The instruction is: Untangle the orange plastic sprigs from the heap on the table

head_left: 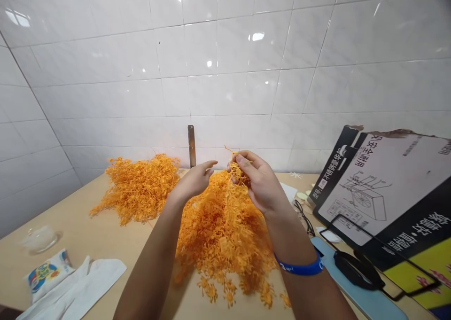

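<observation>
My right hand point(262, 179) pinches the top of a bunch of orange plastic flower strands point(243, 216) between thumb and fingers. One thin stem end pokes out above the fingertips. The strands hang down over a larger orange pile point(200, 230) on the table, with small flower-shaped pieces along the lower edge. To the left of that bunch, my left hand point(197, 181) is held with its fingers stretched toward it, apart from the right hand and holding nothing I can see. A blue wristband point(301, 267) circles my right wrist.
Another orange heap point(141, 188) lies at the back left. A metal strip point(191, 146) leans on the tiled wall. Left front are a glass bowl point(40, 239), a small packet point(49, 273) and white cloth point(81, 287). At right stand a printed carton point(380, 193) and a black wire stand point(359, 268).
</observation>
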Demonstrator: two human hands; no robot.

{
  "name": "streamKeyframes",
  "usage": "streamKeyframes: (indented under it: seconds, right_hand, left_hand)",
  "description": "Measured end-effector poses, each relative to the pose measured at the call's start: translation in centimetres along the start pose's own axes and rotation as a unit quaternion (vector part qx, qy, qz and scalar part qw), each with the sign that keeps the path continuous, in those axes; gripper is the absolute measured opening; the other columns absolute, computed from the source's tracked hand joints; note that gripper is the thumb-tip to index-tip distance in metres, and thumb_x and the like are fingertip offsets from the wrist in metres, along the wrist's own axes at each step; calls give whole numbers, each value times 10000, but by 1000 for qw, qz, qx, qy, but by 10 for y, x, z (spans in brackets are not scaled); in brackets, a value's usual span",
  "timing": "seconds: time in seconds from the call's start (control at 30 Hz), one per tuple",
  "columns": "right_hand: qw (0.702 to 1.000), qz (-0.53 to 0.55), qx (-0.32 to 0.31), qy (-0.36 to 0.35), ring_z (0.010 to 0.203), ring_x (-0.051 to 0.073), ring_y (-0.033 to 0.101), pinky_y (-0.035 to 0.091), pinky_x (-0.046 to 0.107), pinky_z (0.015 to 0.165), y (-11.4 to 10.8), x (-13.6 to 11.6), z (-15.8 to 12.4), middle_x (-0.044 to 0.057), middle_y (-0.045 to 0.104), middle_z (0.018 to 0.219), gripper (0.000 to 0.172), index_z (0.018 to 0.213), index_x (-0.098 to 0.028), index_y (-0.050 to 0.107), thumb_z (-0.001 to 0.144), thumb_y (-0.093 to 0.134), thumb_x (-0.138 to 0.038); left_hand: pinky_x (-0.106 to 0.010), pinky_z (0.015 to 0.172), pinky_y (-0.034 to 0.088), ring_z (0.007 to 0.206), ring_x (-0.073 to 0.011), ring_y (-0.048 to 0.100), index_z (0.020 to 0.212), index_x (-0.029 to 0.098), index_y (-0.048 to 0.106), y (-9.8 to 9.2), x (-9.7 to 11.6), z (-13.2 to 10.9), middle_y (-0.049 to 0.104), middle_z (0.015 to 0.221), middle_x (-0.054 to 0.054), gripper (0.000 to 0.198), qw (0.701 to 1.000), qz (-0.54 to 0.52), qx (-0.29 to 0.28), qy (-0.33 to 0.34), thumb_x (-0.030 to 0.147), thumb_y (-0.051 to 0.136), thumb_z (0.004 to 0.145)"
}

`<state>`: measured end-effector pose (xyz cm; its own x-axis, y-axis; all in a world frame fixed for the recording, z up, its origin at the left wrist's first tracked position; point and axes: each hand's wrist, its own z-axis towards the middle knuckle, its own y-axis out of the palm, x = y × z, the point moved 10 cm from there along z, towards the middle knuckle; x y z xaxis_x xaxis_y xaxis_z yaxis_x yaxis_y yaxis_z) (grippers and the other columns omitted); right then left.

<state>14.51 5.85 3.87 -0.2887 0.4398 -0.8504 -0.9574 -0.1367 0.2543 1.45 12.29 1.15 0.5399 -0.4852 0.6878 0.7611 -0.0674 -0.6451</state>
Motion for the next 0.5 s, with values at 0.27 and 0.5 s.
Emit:
streamKeyframes:
  seconds: [0.27, 0.5]
  right_hand:
    - [982, -130, 76, -114, 619, 103, 536, 438, 248, 588, -6, -21, -4, -13, 575, 728, 175, 814, -178, 600, 867, 617, -344]
    - [990, -118, 3, -73, 669, 121, 553, 453, 251, 588, 9, -14, -5, 10, 601, 839, 269, 883, -196, 607, 822, 686, -445]
  left_hand:
    - [-236, 688, 546, 895, -169, 648, 1088, 206, 653, -28, 73, -34, 681, 1063, -82, 330, 975, -176, 73, 112, 443, 617, 860]
    - [-245, 680, 565, 772, -142, 681, 937, 181, 697, -40, 91, -54, 726, 860, -30, 121, 964, -140, 162, 157, 239, 668, 834]
